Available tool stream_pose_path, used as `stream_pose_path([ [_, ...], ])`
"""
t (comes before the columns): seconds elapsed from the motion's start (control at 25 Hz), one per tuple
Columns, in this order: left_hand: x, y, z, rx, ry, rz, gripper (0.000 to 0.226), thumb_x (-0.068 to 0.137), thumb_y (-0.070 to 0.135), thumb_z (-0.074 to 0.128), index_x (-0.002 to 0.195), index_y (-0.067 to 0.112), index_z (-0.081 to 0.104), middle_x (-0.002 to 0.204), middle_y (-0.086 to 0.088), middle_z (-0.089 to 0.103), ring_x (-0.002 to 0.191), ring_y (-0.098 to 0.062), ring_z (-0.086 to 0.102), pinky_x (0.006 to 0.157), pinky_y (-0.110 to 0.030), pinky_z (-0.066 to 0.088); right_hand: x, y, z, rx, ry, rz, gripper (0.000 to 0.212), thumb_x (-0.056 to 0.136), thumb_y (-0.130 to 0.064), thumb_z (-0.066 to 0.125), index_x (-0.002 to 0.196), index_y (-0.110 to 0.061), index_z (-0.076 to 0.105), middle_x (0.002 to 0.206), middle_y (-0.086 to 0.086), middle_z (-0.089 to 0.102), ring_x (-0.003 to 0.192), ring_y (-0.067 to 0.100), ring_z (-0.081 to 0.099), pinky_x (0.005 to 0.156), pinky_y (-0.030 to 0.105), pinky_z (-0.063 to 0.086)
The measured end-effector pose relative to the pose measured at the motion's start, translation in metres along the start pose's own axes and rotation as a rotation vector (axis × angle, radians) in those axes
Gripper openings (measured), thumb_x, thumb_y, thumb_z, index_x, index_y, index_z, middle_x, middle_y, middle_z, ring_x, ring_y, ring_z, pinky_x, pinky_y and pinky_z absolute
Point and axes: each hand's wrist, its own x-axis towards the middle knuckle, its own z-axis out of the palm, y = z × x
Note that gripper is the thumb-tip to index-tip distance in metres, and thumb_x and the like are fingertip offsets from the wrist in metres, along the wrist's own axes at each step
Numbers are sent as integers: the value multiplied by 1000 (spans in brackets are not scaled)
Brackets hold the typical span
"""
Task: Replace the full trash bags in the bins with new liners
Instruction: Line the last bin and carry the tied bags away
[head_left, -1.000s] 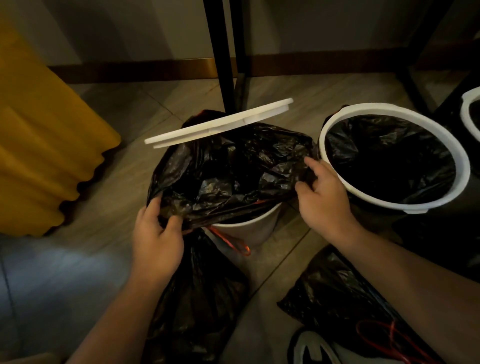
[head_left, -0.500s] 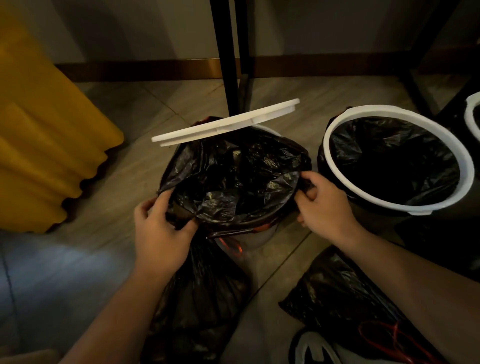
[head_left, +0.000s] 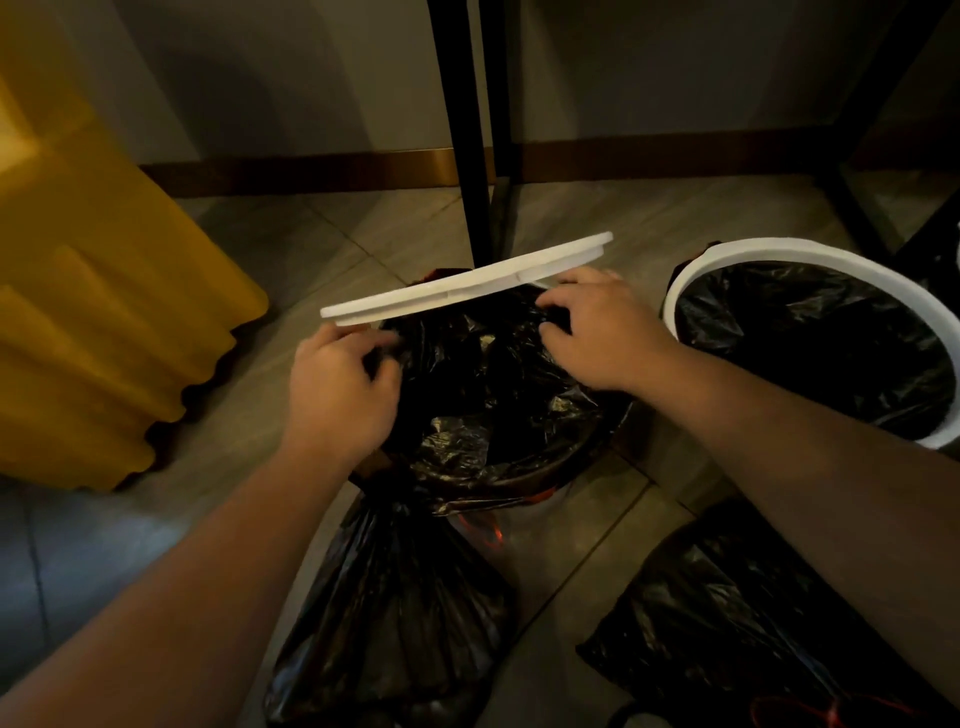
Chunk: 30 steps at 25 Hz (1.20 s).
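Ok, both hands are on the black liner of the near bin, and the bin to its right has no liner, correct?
No: the head view shows the right bin is lined with black plastic. The left hand and right hand are on the near bin's black liner.

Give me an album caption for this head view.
Left hand and right hand grip a black liner beneath a tilted white ring.

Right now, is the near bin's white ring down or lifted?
Lifted: the white ring stands tilted, right end raised, above the black liner rather than clamped onto it.
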Motion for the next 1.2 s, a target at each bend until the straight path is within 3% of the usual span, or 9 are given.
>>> stream_pose_path([
  [0.16,39,-5,5,36,-169,-41,46,100,28,65,145,27,61,131,-8,71,114,-31,68,91,-34,52,38,7,-2,57,-42,-19,34,99,-31,69,132,-23,72,126,6,69,107,19,60,88,29,46],
  [0.28,63,-8,5,-23,-229,-55,49,99,33,69,147,32,59,132,3,70,117,-18,68,98,-31,52,60,11,1,124,36,-1,22,98,-27,68,118,-22,77,109,2,71,98,19,65,83,26,45],
  [0.44,92,-12,4,23,-266,-33,33,98,11,66,121,34,73,111,11,73,104,-7,65,92,-21,46,82,16,1,127,15,-34,18,96,-19,71,112,-21,80,109,4,75,96,20,68,90,32,55],
  [0.56,103,-15,5,83,-294,26,28,96,5,65,93,33,68,105,8,72,97,-14,66,86,-28,51,95,20,1,151,13,-38,21,97,-14,67,111,-22,81,107,1,76,95,16,69,95,38,59],
  [0.68,110,-21,7,152,-330,41,33,97,6,60,83,35,69,101,4,72,85,-19,68,74,-31,58,95,20,3,222,-42,-86,20,94,-40,70,109,-31,79,95,-12,72,84,4,67,78,34,60],
  [0.8,112,-23,10,138,-357,37,37,101,11,57,102,43,73,102,10,69,79,-16,71,64,-21,54,91,23,11,35,-136,-191,35,84,-54,79,110,-30,78,107,-9,61,98,10,59,82,34,52],
  [0.88,111,-22,15,79,-371,5,38,101,10,56,118,40,73,110,12,67,87,-16,72,71,-20,54,92,26,15,39,-62,-222,23,90,-38,78,107,-22,80,107,-4,61,100,16,59,86,37,52],
  [1.04,117,-17,23,-134,-391,-174,48,100,-1,48,120,32,76,117,7,73,104,-15,67,87,-26,52,96,37,10,383,-21,-113,18,90,-18,81,106,-27,79,91,-13,74,84,0,70,81,19,55],
  [1.2,120,-16,30,-344,-402,-319,52,105,-3,40,111,29,80,109,9,76,103,-10,71,87,-25,60,105,47,8,478,-44,37,10,91,-23,80,91,-33,82,85,-12,78,85,2,72,79,23,56],
])
